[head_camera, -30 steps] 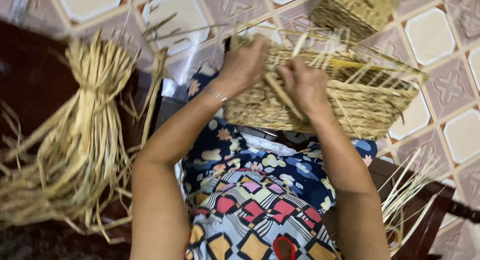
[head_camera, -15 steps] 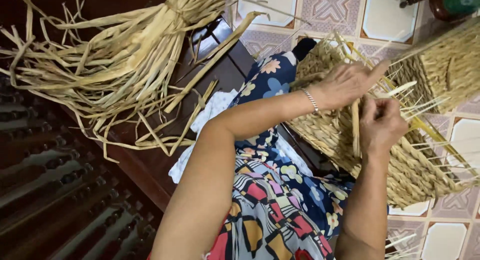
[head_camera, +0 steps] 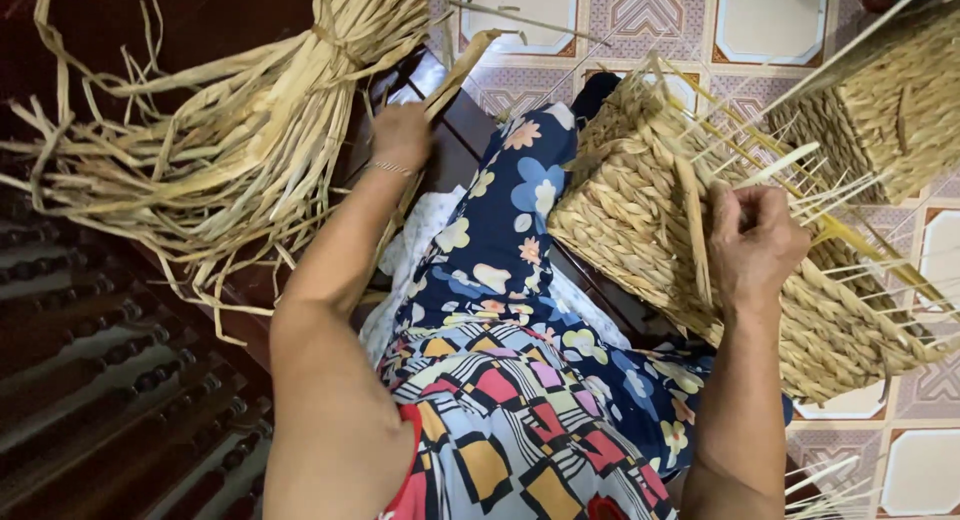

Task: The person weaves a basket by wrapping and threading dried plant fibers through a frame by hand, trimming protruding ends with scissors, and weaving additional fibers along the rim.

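From the head camera, the left hand reaches out to the tied bundle of dried straw that lies on the dark wooden bench on the person's left. Its fingers are curled against the loose strands at the bundle's near edge, but the back of the hand hides whether they grip a strand. A thin bracelet sits on that wrist.

The right hand is clenched on the half-woven basket, which rests against the person's knee on the right. It pinches a flat straw strip that runs down the basket's side. Thin pale stakes stick up and outward from the basket's unfinished rim, just past the knuckles. The two hands are well apart, with the lap in patterned floral cloth between them.

By count: one straw bundle, two hands, and two baskets. The second, a finished woven basket, stands on the tiled floor at the upper right, just beyond the one being held. The stakes are too many and too crossed to count.
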